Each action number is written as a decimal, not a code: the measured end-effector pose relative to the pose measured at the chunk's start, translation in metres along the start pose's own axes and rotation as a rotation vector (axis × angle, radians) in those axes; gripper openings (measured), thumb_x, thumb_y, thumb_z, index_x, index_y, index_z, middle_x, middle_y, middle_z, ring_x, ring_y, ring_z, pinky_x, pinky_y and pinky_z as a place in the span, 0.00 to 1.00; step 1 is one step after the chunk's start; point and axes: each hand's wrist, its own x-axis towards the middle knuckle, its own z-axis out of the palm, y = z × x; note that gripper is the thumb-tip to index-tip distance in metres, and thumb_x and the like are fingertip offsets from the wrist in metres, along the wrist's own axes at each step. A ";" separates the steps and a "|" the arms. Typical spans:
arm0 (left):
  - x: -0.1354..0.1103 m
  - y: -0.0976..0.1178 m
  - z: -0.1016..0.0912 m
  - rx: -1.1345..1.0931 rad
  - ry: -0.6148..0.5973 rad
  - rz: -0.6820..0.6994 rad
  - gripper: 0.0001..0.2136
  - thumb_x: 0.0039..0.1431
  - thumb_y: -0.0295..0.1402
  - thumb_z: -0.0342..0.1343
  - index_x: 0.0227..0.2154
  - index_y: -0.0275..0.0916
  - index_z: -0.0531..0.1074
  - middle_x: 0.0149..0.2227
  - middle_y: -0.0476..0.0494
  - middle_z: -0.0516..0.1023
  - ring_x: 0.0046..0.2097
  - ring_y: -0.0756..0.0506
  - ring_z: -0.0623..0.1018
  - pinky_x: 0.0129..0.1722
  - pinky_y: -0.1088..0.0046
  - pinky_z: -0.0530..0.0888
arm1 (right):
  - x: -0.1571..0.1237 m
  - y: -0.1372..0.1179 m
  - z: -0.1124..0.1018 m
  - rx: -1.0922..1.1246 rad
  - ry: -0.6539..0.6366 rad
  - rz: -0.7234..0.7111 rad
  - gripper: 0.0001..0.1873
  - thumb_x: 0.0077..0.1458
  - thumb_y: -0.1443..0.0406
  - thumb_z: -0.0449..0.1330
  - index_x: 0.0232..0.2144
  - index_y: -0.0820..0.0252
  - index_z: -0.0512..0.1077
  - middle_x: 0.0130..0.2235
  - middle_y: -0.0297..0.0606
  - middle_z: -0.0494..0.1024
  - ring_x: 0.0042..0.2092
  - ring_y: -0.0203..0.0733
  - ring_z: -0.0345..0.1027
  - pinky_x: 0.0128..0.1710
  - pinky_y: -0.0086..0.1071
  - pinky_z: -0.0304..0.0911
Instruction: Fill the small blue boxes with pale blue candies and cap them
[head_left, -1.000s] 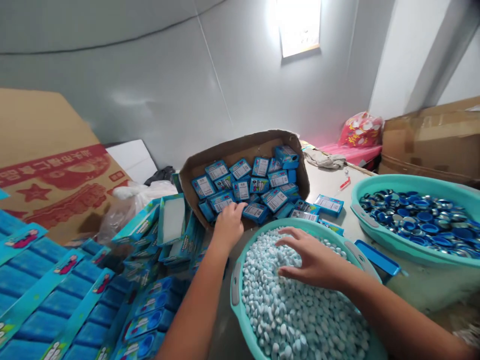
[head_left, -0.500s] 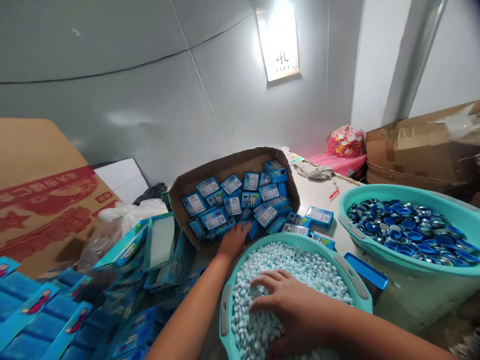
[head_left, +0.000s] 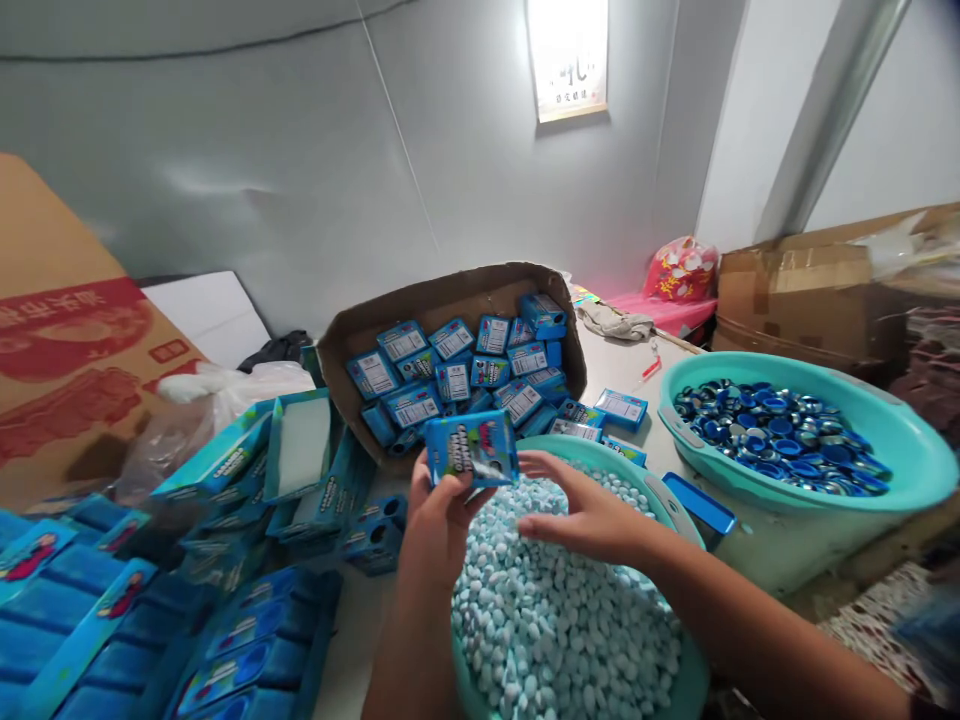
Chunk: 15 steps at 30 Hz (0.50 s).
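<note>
My left hand (head_left: 442, 510) is closed around a small blue candy box (head_left: 471, 450), raised over the left rim of a turquoise colander-like basin (head_left: 679, 515). The printed face of the box points toward me, slightly tilted. My right hand (head_left: 574, 505) hovers above the basin, thumb and fingers apart, fingertips beside the box's right edge; whether they touch it I cannot tell. Nothing shows in its grasp. Pale blue candies (head_left: 570, 630) fill the basin. Behind it lies a tilted brown carton (head_left: 442, 300) with many more blue boxes (head_left: 415, 405), a few spilling out at its right.
To the right, another turquoise basin (head_left: 911, 440) holds blue and silver lids. A blue tray (head_left: 699, 503) lies between the basins. At left are blue display boxes (head_left: 300, 450), packed blue trays (head_left: 97, 620) and a large printed carton (head_left: 82, 350). Taped cartons (head_left: 795, 310) stand at back right.
My left hand has come out of the carton's front with a blue candy box in it. My right hand has lifted off the candies toward that box. The view has tipped downward.
</note>
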 end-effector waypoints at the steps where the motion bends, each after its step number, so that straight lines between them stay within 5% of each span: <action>1: -0.004 -0.007 0.003 0.025 -0.042 -0.025 0.28 0.45 0.34 0.62 0.51 0.43 0.63 0.41 0.46 0.77 0.40 0.44 0.80 0.41 0.62 0.79 | 0.001 0.001 0.001 0.144 0.028 -0.009 0.37 0.55 0.54 0.64 0.63 0.54 0.58 0.60 0.46 0.70 0.61 0.50 0.64 0.60 0.47 0.62; 4: -0.005 -0.023 0.006 0.294 -0.062 0.081 0.30 0.47 0.39 0.63 0.53 0.40 0.61 0.43 0.41 0.76 0.45 0.40 0.79 0.47 0.57 0.77 | 0.005 0.006 0.003 0.279 0.118 -0.081 0.29 0.60 0.55 0.60 0.60 0.57 0.61 0.55 0.46 0.74 0.55 0.48 0.70 0.54 0.43 0.68; 8: -0.008 -0.022 0.005 0.868 0.093 0.689 0.40 0.44 0.39 0.67 0.60 0.40 0.57 0.62 0.31 0.62 0.66 0.32 0.62 0.65 0.48 0.60 | 0.008 0.008 -0.001 -0.040 0.280 -0.102 0.28 0.59 0.59 0.60 0.60 0.57 0.64 0.57 0.47 0.73 0.55 0.50 0.69 0.56 0.46 0.66; 10: -0.012 -0.020 0.005 1.039 0.000 0.853 0.37 0.49 0.38 0.65 0.61 0.43 0.58 0.63 0.34 0.62 0.67 0.33 0.61 0.66 0.51 0.59 | 0.008 0.005 -0.003 -0.161 0.263 -0.147 0.28 0.58 0.59 0.62 0.60 0.54 0.66 0.58 0.44 0.74 0.58 0.51 0.67 0.60 0.46 0.62; 12: -0.013 -0.020 0.004 1.075 -0.120 0.752 0.30 0.52 0.38 0.64 0.58 0.45 0.64 0.57 0.38 0.71 0.59 0.37 0.72 0.59 0.56 0.69 | 0.008 0.003 -0.005 -0.185 0.237 -0.150 0.27 0.58 0.58 0.62 0.59 0.53 0.67 0.58 0.42 0.74 0.59 0.50 0.67 0.60 0.46 0.62; 15: -0.007 -0.026 0.000 0.946 -0.033 0.521 0.27 0.50 0.43 0.66 0.53 0.42 0.69 0.51 0.39 0.76 0.49 0.39 0.77 0.49 0.61 0.75 | 0.006 0.005 -0.009 -0.115 0.296 0.022 0.30 0.61 0.52 0.56 0.61 0.58 0.64 0.57 0.46 0.74 0.57 0.50 0.69 0.58 0.45 0.64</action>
